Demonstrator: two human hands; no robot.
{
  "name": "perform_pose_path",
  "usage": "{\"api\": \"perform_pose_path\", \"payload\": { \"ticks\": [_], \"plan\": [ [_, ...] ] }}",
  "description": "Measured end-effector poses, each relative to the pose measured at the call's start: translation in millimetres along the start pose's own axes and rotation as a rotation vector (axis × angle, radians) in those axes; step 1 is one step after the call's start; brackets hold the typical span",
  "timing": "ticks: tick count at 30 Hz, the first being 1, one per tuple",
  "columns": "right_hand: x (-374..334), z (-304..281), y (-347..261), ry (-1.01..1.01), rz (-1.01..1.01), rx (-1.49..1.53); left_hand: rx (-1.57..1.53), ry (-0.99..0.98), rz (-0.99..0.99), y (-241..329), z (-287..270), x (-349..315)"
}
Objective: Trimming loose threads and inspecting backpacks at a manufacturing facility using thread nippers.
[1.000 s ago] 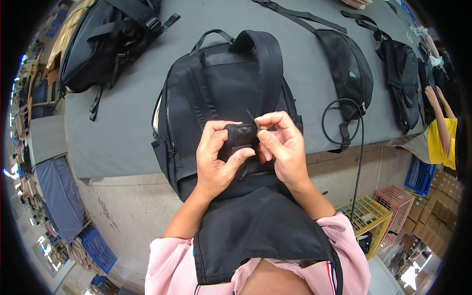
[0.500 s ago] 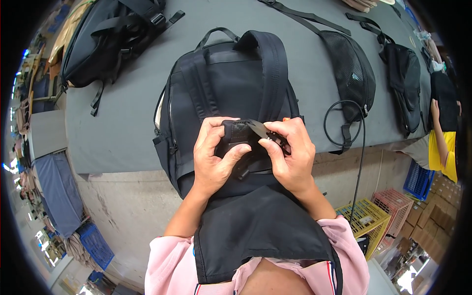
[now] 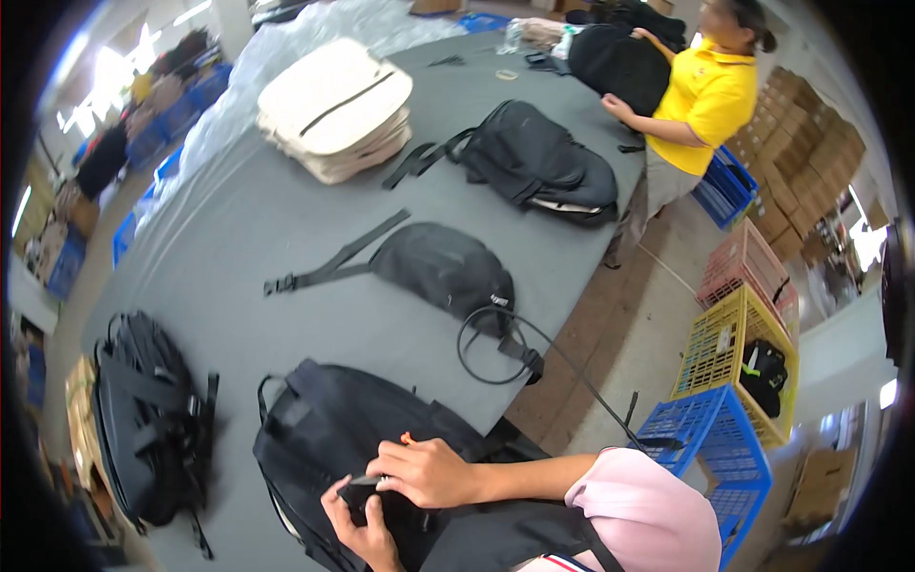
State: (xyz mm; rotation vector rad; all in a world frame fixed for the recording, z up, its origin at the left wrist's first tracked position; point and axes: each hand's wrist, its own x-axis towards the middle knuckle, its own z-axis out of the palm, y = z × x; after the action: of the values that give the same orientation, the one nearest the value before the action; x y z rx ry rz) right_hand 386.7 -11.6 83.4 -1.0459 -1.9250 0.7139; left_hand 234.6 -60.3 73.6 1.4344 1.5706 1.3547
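A black backpack (image 3: 329, 424) lies on the near edge of the grey table in front of me. Over its lower part, my left hand (image 3: 360, 529) pinches a short black strap piece (image 3: 358, 498) between thumb and fingers. My right hand (image 3: 429, 473) is closed around small thread snips, whose orange end (image 3: 408, 439) sticks up above the knuckles. The grey blade lies against the strap piece, between both hands. My fingers hide most of the snips and the exact spot where they touch.
Black bags (image 3: 443, 267) and a cream backpack stack (image 3: 334, 105) lie across the grey table (image 3: 238, 248). A thin black cable (image 3: 572, 367) loops off its edge. Yellow (image 3: 724, 343) and blue crates (image 3: 710, 458) stand to the right. Beyond, a person in yellow (image 3: 715, 95) handles a black bag.
The view has swung up and right, so my hands now appear lower and more of the table shows. Both hands keep hold of the strap piece and the snips.
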Motion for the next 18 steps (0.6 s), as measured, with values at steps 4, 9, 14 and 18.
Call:
{"api": "perform_pose_path", "payload": {
  "ticks": [4, 9, 14, 18],
  "plan": [
    [-1, -7, 2, -0.062, 0.233, 0.637, 0.336, 0.142, 0.414, 15, -5, 1],
    [20, -6, 10, -0.26, 0.393, 0.719, 0.405, 0.489, 0.573, 31, -18, 1],
    [14, 12, 2, -0.206, 0.267, 0.68, -0.848, 0.227, -0.625, 22, -34, -12],
    [12, 41, 10, -0.372, 0.372, 0.78, -1.401, -0.178, -1.003, 10, -36, -22]
  ]
}}
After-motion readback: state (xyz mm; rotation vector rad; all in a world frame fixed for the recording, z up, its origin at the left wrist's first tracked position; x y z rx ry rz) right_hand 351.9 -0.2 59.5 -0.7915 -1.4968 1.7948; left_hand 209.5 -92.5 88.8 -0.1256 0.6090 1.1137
